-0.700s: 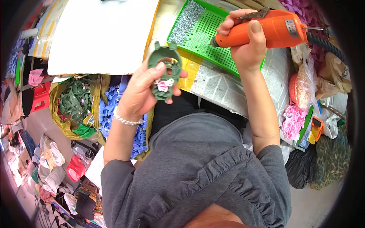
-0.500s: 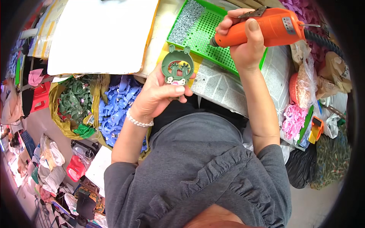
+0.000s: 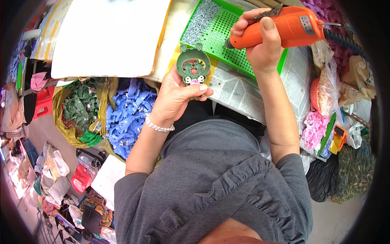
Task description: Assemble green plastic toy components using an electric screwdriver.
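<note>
Between the thumb and fingers of my left hand (image 3: 178, 93) is a dark green plastic toy part (image 3: 181, 67), a round hollow shell with two small ears at its top and white and pink pieces near my thumb. My right hand (image 3: 264, 49) is wrapped round an orange electric screwdriver (image 3: 290, 30), its dark tip pointing left, apart from the green part. Beneath that tip lies a green perforated tray (image 3: 233, 61), with a heap of small silver screws (image 3: 199, 25) in its left end.
A large white board (image 3: 107, 36) lies at the upper left. Below it are a sack of green plastic parts (image 3: 81, 101) and a heap of blue ones (image 3: 128, 116). Pink parts (image 3: 315, 129) sit on the right, near a black bag (image 3: 323, 177). A dark cord (image 3: 345, 42) runs from the screwdriver.
My left hand has shifted a little up and to the right with the green toy part, nearer the tray. My right hand and the screwdriver have hardly moved.
</note>
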Tool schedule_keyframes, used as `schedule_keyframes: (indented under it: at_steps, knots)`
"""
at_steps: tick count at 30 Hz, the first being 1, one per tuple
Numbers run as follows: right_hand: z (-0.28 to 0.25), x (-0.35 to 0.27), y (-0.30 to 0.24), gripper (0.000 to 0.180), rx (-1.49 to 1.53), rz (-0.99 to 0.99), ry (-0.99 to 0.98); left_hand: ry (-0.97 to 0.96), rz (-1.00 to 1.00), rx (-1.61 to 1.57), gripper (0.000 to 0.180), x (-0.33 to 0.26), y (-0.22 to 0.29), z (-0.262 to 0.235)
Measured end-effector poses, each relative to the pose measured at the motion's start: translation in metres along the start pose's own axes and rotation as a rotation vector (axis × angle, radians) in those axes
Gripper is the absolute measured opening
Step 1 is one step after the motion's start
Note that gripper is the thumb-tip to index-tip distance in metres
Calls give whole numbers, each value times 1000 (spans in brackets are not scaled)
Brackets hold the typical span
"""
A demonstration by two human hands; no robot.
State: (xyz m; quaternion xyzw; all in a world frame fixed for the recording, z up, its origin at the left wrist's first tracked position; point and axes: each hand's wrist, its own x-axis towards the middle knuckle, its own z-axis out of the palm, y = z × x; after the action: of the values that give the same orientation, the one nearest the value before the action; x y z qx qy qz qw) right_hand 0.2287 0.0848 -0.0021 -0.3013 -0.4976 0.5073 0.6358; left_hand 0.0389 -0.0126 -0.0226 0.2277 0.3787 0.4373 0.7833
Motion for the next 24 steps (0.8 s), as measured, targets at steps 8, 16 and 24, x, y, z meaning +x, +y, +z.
schedule_keyframes:
  at_steps: [8,16,24]
  knots:
    - [0,0,-1,38,-12,-7,7,8,49,8,49,1,-2,3]
    - [-5,-3,-12,46,58,19,-12,2,81,-15,48,0,-5,2]
    - [-1,0,-9,43,12,-3,-16,31,126,20,47,1,-10,3]
